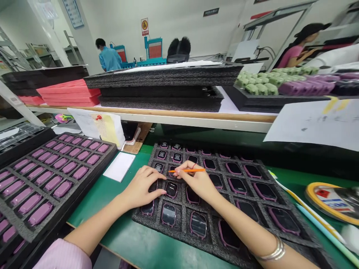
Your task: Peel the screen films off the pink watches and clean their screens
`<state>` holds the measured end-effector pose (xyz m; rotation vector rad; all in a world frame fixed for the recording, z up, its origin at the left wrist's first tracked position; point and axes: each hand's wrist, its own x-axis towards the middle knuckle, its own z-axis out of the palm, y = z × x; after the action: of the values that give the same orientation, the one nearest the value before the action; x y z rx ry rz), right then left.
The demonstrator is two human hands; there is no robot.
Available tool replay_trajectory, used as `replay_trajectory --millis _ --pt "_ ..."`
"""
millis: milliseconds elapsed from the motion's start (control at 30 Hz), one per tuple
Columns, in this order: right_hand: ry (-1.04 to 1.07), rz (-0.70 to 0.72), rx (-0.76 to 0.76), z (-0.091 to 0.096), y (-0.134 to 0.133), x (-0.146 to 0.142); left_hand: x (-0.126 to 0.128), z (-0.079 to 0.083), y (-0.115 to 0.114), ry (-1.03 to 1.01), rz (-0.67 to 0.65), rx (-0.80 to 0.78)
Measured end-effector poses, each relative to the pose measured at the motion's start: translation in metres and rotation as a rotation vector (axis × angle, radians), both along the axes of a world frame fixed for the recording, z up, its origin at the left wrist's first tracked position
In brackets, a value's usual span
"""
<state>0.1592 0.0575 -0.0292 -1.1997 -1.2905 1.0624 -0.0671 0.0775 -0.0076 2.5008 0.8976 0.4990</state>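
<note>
Right fingers (pixel 185 177) pinch 1 orange stick (pixel 195 170) over 1 foam tray (pixel 151 223); left fingers (pixel 158 193) spread apart.

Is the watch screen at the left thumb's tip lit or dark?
Lit: the watch by the left hand shows pale lines against black.

No legible wording, only a yellow-and-red sign (pixel 144 26) on the wall (pixel 183 20) (its lettering too small to read).

In a celled black foam tray (pixel 153 225), flat on the green bench (pixel 134 241), we find purple-framed, rounded-rectangular watch bodies (pixel 168 215), screens upward, several at far left lit with white text; above them, a slender orange stick (pixel 196 170) points leftward.
</note>
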Motion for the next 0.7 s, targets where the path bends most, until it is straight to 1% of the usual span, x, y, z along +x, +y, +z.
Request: replay_trajectory --millis 100,167,267,400,500,600,700 --pt "0.061 -0.061 -0.021 -0.006 -0.001 0.012 0.022 -0.007 -0.004 0.035 -0.155 0.088" --pt "0.093 -0.080 -0.026 -0.011 -0.004 0.014 0.032 -0.013 -0.003 0.071 -0.213 0.149" --pt "0.126 -0.075 -0.032 -0.014 -0.008 0.013 0.033 -0.018 0.003 0.066 -0.198 0.182" --pt "0.140 -0.052 -0.041 -0.014 -0.011 0.010 0.020 -0.020 0.010 0.007 -0.172 0.179" --pt "0.128 -0.027 -0.043 -0.014 -0.013 0.007 0.014 -0.023 0.013 -0.016 -0.180 0.181" --pt "0.097 -0.004 -0.038 -0.015 -0.016 0.006 0.014 -0.026 0.014 -0.036 -0.192 0.189" --pt "0.058 0.014 -0.033 -0.016 -0.018 0.005 0.016 -0.026 0.013 -0.049 -0.188 0.185"
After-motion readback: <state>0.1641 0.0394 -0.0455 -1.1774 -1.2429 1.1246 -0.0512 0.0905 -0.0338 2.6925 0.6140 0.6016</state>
